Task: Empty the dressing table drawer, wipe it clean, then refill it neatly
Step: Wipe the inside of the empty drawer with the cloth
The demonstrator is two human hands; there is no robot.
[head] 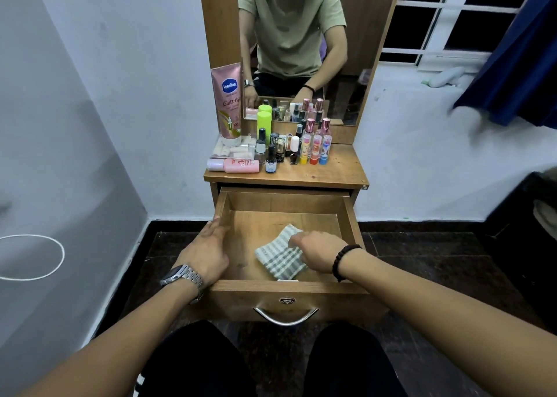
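The wooden dressing table (337, 173) stands against a white wall, with a tall mirror (301, 50) on its back that shows the person in a light green shirt. Below the top, the drawer (351, 216) is pulled fully out toward the person; its front panel carries a curved metal handle (285, 316) and a small round lock above it. Inside the drawer there is only a folded cloth (278, 256), white with grey-green checks, lying on the bottom at the front and a little right of the middle.

The left hand (208, 252), with a metal watch (182, 277) on the wrist, rests on the left wall of the drawer; the fingers are nearly straight and lie along the rim, the thumb is inside, and it grips nothing else. The right hand (316, 252), with a dark bead bracelet (343, 261) on the wrist, is over the right side of the cloth. Its fingers are bent down on the cloth and seem to pinch its edge, the knuckles are up.

On the table top the drawer's things stand in a group at the left and middle: a big pink lotion tube (229, 104) standing against the mirror frame, a pink bottle (233, 165) lying on its side at the front left, a bright green can (264, 125), several small nail polish bottles (271, 161), and three small tubes with coloured caps (315, 149) in a row
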